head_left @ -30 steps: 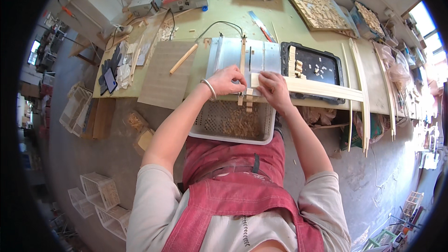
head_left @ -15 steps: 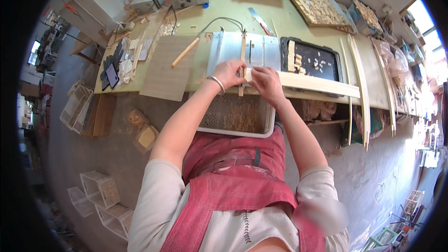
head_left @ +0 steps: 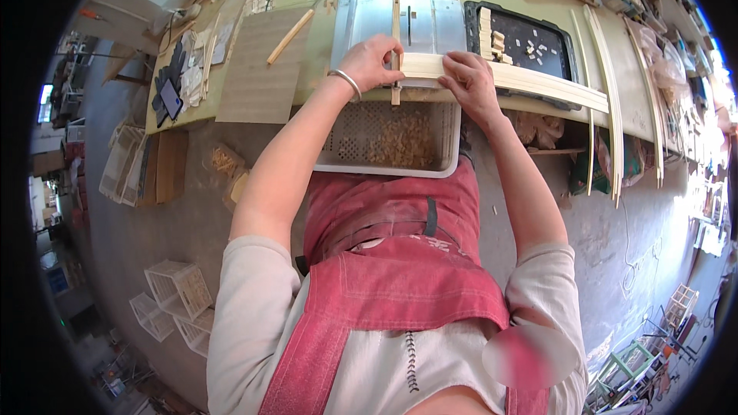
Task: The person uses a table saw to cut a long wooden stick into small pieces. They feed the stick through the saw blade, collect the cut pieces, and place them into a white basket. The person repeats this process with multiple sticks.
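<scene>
A flat row of pale wooden strips (head_left: 530, 81) lies across the right part of a silver metal plate (head_left: 438, 31) and runs off to the right. My right hand (head_left: 470, 83) is closed over the strips, thumb at their near edge and fingers at the far edge. At their left end, a narrow wooden bar (head_left: 397, 19) crosses the plate from front to back. My left hand (head_left: 373, 65), with a bangle on its wrist, has its fingers and thumb closed at this bar, by the strips' ends. Below the plate's front edge, a white perforated basket (head_left: 384, 171) holds many small wood pieces.
Right of the plate, a black tray (head_left: 569, 50) holds small blocks. Long thin strips (head_left: 607, 107) jut over the table's front edge. A brown board (head_left: 261, 77) bearing a wooden stick (head_left: 290, 37) lies left, beside dark gloves (head_left: 171, 77) and a phone (head_left: 171, 97).
The whole view has shifted, so the table sits higher. My right hand has moved right along the strips, away from my left hand, baring more of them between the hands.
</scene>
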Tool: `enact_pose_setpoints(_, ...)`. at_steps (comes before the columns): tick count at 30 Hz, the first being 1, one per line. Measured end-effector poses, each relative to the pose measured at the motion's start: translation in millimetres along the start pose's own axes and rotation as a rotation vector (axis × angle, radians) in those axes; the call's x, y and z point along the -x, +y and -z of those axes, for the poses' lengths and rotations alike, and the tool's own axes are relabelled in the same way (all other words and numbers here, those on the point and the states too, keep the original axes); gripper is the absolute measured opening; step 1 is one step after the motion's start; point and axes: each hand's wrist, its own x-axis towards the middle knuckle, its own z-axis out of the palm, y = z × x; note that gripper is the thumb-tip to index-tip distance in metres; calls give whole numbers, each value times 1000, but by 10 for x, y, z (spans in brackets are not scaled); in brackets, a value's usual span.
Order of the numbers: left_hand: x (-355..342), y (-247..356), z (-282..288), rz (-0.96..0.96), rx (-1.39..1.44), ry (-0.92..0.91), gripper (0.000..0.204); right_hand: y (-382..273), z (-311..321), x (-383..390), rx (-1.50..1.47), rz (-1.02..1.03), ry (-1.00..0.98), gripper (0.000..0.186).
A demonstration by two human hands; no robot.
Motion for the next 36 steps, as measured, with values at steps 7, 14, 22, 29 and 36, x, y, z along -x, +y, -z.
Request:
enact_pose_setpoints(7, -74, -42, -6, 17, 10, 36, 43, 5, 12, -112, 14, 15, 19, 34)
enact_pose_setpoints(14, -149, 11, 53, 47, 44, 38, 44, 28, -3, -232, 16, -29, -2, 32)
enact_pose_setpoints(22, -295, -85, 60, 37, 60, 63, 46, 81, -27, -371, 6, -36, 14, 31)
enact_pose_setpoints(29, -436, -112, 105, 59, 59, 72, 46, 144, -33, -506, 22, -40, 17, 31)
enact_pose_setpoints(36, -559, -178, 129, 55, 42, 81, 45, 223, -66, -628, 23, -48, 17, 31)
